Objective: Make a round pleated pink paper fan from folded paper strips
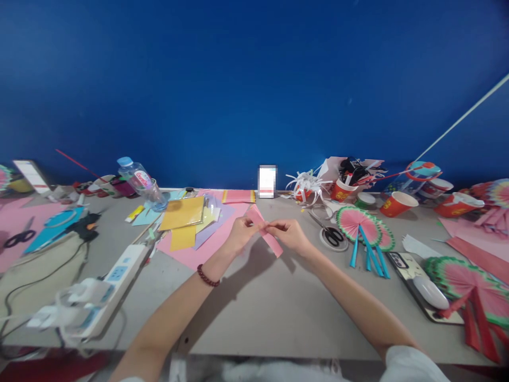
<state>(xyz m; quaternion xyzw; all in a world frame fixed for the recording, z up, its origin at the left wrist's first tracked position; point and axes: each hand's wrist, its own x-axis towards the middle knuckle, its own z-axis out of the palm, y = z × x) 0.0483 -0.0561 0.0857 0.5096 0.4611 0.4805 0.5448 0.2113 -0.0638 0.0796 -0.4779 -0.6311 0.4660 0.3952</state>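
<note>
Left hand (238,233) and right hand (290,234) pinch the pink paper strip (274,246) left of the scissors (331,234), seemingly mid-fold; next crease needs squaring.

Pink paper strip (265,233), dark red bead bracelet (208,277), grey tabletop (278,307), deep blue wall (254,79), pink-and-green pleated fans (363,225) with blue sticks, red cups (397,203), yellow sheets (185,213), black scissors (331,232).

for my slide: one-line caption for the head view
Left hand and right hand pinch a pink paper strip over a grey table, beside pink pleated paper fans.
</note>
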